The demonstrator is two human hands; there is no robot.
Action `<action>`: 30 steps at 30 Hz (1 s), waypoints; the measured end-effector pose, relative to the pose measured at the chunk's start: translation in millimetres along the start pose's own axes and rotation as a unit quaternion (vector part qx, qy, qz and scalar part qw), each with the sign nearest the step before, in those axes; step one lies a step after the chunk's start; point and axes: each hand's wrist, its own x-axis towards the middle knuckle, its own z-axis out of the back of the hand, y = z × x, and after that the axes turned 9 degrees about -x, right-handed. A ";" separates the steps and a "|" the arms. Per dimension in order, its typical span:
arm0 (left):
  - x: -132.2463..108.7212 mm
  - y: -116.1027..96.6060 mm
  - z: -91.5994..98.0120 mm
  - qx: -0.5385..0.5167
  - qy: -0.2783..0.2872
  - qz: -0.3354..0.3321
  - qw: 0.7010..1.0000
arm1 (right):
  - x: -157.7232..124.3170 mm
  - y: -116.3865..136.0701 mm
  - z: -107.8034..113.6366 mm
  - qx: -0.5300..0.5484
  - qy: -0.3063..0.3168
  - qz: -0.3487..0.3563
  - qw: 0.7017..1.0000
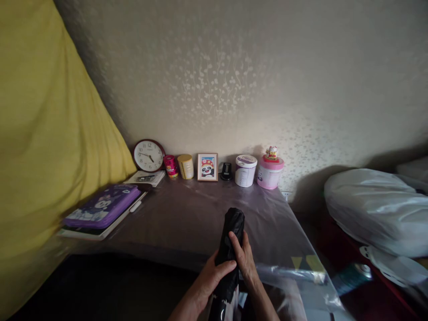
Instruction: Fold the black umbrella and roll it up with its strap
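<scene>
A folded black umbrella (230, 229) stands tilted in front of me, just over the near edge of the table (187, 223). My left hand (209, 278) is wrapped round its lower part, thumb across the front. Higher up, my right hand (245, 258) grips it from the right side, with the thumb lying along the cloth. A shiny black end, probably the handle, shows below my left hand at the bottom of the view. Some fingers of both hands are hidden behind the umbrella.
Along the wall stand a round clock (149, 155), a pink can (170, 166), a yellow canister (186, 166), a framed panda picture (207, 167) and two tubs (246, 171). A purple case (103, 205) lies at left by a yellow curtain (50, 125). White plastic bags (374, 209) sit right.
</scene>
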 end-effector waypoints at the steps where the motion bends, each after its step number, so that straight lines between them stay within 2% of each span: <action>1: 0.4 0.2 -0.1 0.000 0.001 -0.001 1.000 | 0.0 0.8 0.7 0.000 0.002 0.000 1.000; 9: 2.2 -1.6 2.5 -0.014 -0.007 0.005 1.000 | 5.9 -0.7 11.7 0.025 0.039 0.008 0.999; 15: 2.9 -1.7 10.1 -0.033 -0.025 0.017 0.999 | 4.8 -13.3 24.1 0.110 0.052 0.032 0.992; 21: 3.2 -3.4 13.3 -0.054 -0.034 0.033 0.997 | -7.5 -28.6 35.1 0.153 0.081 -0.004 0.985; 27: 2.4 -5.0 12.4 -0.079 -0.038 0.040 0.995 | -6.8 -44.4 45.4 0.124 0.052 -0.005 0.991; 30: 2.1 -5.7 11.3 -0.085 -0.031 0.043 0.995 | -10.2 -37.7 46.9 0.118 0.106 0.002 0.987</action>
